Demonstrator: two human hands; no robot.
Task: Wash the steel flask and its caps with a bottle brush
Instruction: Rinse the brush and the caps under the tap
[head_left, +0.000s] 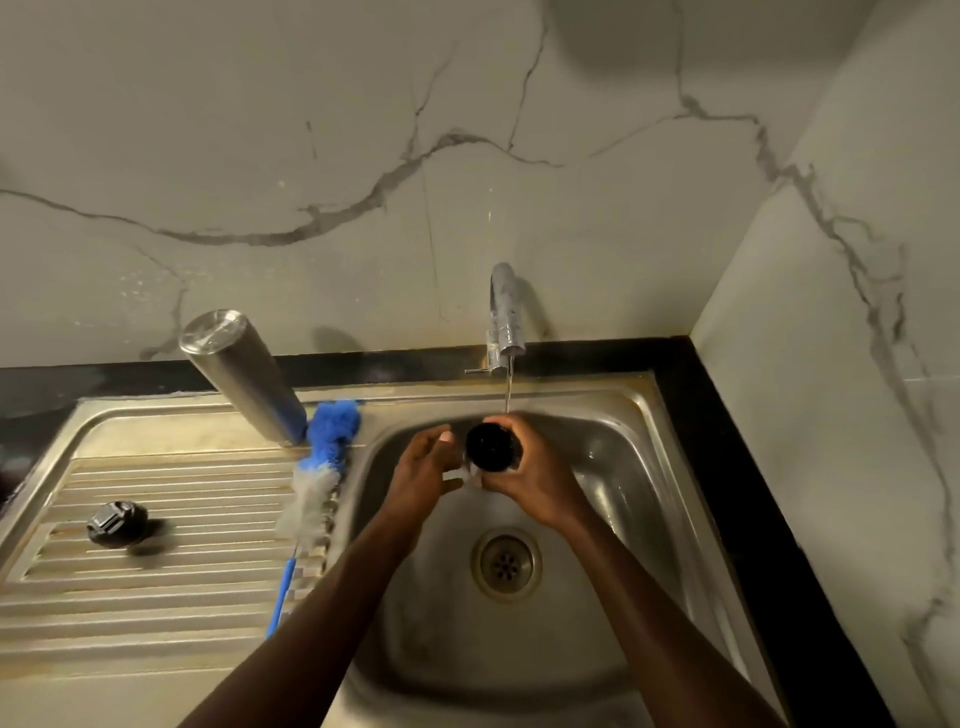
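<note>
The black cap (488, 447) is right under the tap, held over the sink bowl (597, 499) with its dark open side facing up. The right hand (524, 478) is wrapped around it from the right, fingers curled round the side. The left hand (423, 467) is just beside it, fingers relaxed and slightly spread, thumb tip up near the cap's rim; can't tell if it's actually touching. Something pale and blurry sits between the two hands, hard to say what.

Water runs in a thin stream from the chrome tap (506, 317) onto the far edge of the cap.

The steel flask (241, 371) stands upside down at the back of the ribbed drainboard (156, 566), base up. The bottle brush (317, 478) lies just beside it along the bowl's edge, blue fluffy head near the flask, blue handle partly hidden behind the left forearm. A second black cap (117, 524) sits well off to the left on the ridges.

Steel sink in a black counter (753, 467), marble-look wall (363, 156) with grey veins, corner on the right. Both forearms come in from the bottom edge, cut off there.
</note>
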